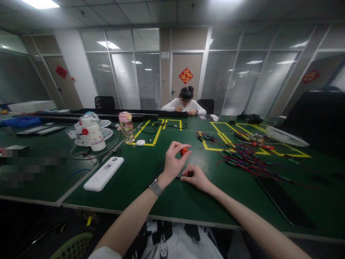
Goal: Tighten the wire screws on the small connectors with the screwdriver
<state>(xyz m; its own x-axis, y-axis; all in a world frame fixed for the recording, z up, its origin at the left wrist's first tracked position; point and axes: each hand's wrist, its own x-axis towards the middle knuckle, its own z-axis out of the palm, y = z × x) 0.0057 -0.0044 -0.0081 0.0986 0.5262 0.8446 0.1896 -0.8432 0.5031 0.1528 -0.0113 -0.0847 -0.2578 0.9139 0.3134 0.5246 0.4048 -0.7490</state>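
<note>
Above the green table, my left hand (172, 162) has its thumb and fingers curled around a small orange and dark tool (184, 151). Its handle shows between the fingertips; a thin shaft seems to run downward, though its kind is hard to make out. Lower and to the right, my right hand (197, 177) rests on the table with thumb and fingers pinched together. At those fingertips lies a small greenish piece (179, 176), like a little circuit board, largely hidden by the hands. Something dark red shows under the right fingers.
Right of my hands is a tangle of red and dark wires (245, 158), with a black flat panel (283, 201) nearer me. A white power bank (104, 174), a pink-lidded bottle (126, 127) and a white bottle (94, 135) stand or lie left. Another person (185, 102) sits opposite.
</note>
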